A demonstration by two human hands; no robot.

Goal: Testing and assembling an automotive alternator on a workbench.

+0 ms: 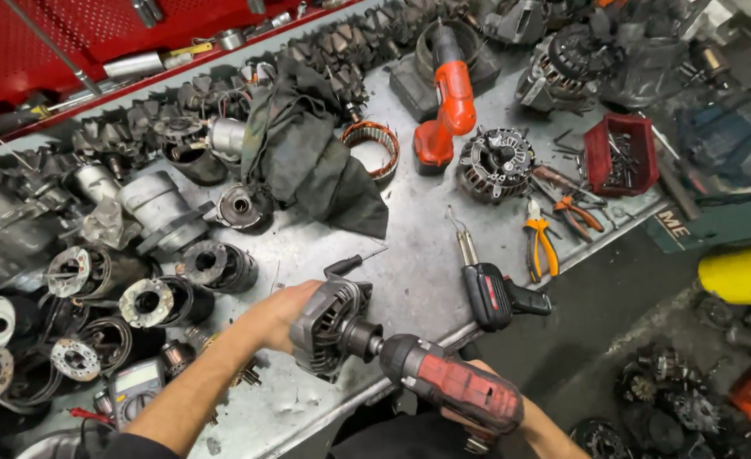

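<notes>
My left hand (273, 316) grips a grey alternator (329, 323) and holds it on edge on the metal workbench (418, 255). My right hand (477, 421), mostly hidden, holds a red and black cordless impact wrench (452, 382). The wrench's black socket is pressed onto the alternator's pulley end (360, 337).
A black soldering gun (494, 293), yellow-handled pliers (539, 242) and orange pliers (579, 212) lie to the right. An orange power tool (448, 102), a dark rag (307, 153), a red bin of screws (620, 153), a multimeter (133, 387) and several alternator parts crowd the bench.
</notes>
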